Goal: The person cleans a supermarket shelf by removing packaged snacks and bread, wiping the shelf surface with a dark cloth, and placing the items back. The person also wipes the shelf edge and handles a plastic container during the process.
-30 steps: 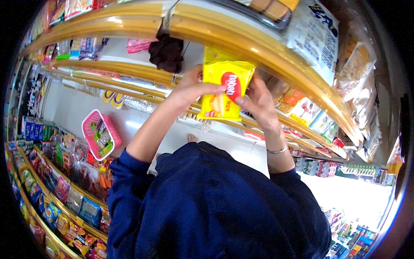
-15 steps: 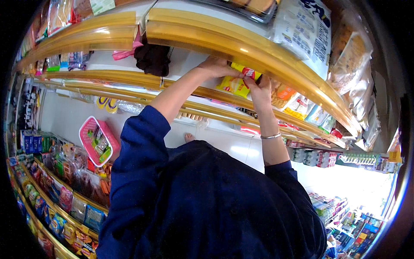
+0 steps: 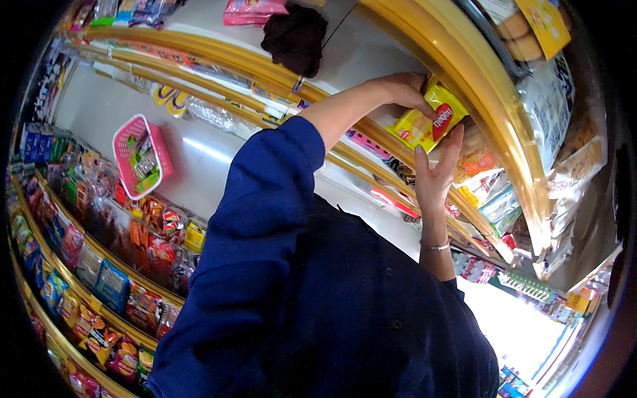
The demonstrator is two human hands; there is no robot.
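- The yellow pack (image 3: 424, 126) lay between the two hands, at the shelf (image 3: 381, 134) below the upper gold rail (image 3: 488, 69).
- Its long axis slanted from lower left to upper right.
- The left hand (image 3: 400, 91) was at its upper-left side, half curled, thumb on its face; whether the hidden fingers gripped it, I cannot tell.
- The right hand (image 3: 434, 178) stood below, thumb and fingers spread, tips at its lower-right edge.
- Neither hand was clearly nearer.
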